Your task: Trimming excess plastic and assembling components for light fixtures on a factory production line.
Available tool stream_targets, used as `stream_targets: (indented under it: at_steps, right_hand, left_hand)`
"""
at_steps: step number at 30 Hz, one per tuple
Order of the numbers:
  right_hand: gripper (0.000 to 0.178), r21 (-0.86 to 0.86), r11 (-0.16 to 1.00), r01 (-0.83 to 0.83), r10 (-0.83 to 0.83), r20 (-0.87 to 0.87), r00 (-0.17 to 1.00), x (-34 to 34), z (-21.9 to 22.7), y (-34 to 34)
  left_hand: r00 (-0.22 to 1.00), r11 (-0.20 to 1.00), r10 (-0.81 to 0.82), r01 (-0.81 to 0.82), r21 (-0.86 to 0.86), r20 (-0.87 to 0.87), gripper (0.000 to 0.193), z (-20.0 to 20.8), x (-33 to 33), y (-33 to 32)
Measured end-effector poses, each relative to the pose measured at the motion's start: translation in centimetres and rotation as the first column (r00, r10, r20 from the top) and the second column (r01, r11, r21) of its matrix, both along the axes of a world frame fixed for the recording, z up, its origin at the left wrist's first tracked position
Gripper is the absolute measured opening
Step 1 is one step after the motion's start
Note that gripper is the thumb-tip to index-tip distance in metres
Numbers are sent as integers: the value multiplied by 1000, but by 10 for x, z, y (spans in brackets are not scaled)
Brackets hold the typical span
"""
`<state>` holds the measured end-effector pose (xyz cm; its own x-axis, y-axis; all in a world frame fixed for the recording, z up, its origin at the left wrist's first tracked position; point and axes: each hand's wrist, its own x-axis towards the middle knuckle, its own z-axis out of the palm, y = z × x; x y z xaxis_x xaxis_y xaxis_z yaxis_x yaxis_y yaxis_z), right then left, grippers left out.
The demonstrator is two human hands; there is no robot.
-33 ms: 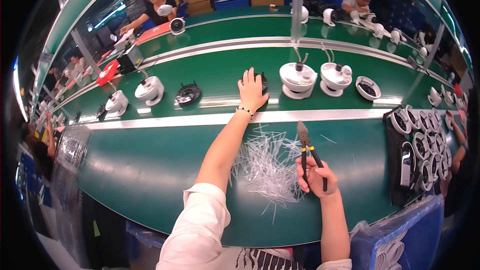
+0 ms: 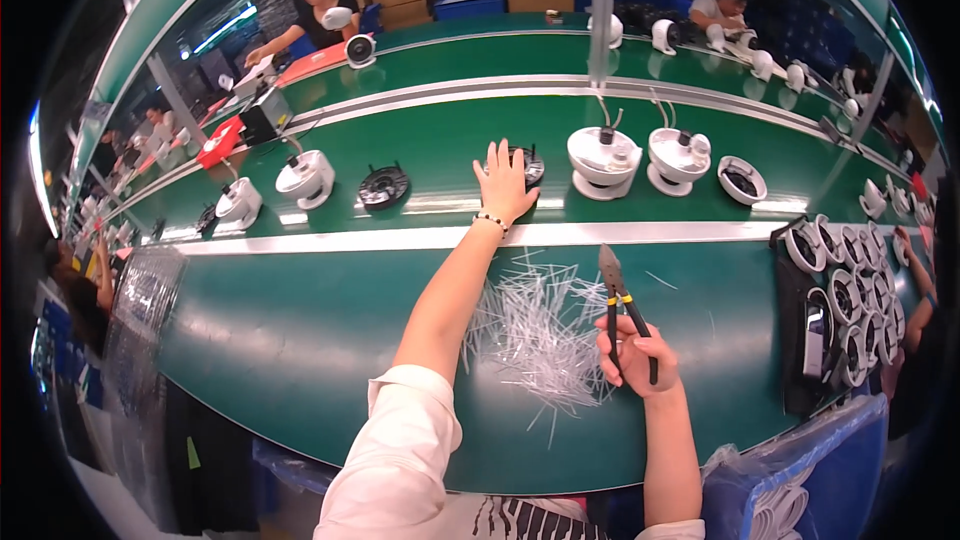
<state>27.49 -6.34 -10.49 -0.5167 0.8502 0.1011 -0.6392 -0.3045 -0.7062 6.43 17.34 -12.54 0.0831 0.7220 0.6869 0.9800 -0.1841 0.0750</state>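
Note:
My left hand (image 2: 506, 190) reaches out over the green conveyor belt (image 2: 450, 200), fingers spread flat. It partly covers a black round part (image 2: 528, 166) with short upright prongs; whether it presses on it I cannot tell. In my right hand (image 2: 640, 360) are side cutters (image 2: 612, 275) with black and yellow handles, jaws pointing away from me. The fingers wrap around the handles. Between my forearms lies a loose heap of clipped clear plastic strips (image 2: 545, 340) on the green worktop (image 2: 300, 340). Another black round part (image 2: 384, 187) rests on the belt to the left.
White housings with wires (image 2: 604, 160) stand along the belt on both sides. A white ring-shaped part (image 2: 741, 180) lies farther right. Black-and-white round parts fill a dark tray (image 2: 800, 370) on the right. A blue bin (image 2: 830, 470) stands at lower right. Co-workers sit across the line.
The whole view has shifted slightly to the right. Slightly more of the black round part shows beside my left hand. My grip on the side cutters looks the same.

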Motion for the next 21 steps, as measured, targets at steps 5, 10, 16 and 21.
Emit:
stream_targets:
  at_steps: [5,10,16,21]
  right_hand:
    - [50,-19,1000,-10,11,28,1000,-9,-7,3]
    - [51,-28,1000,-14,15,22,1000,-20,5,-1]
    - [59,32,996,-85,82,67,994,-25,14,-16]
    - [58,43,988,-148,144,88,986,-30,7,-14]
  left_hand:
    - [966,943,-212,242,-229,147,29,-11,-57,2]
    - [981,977,-187,190,-97,45,35,15,-129,-89]
    - [971,858,133,-213,-467,-199,33,43,-208,-175]
    - [909,836,249,-376,-401,-334,68,71,-218,-153]
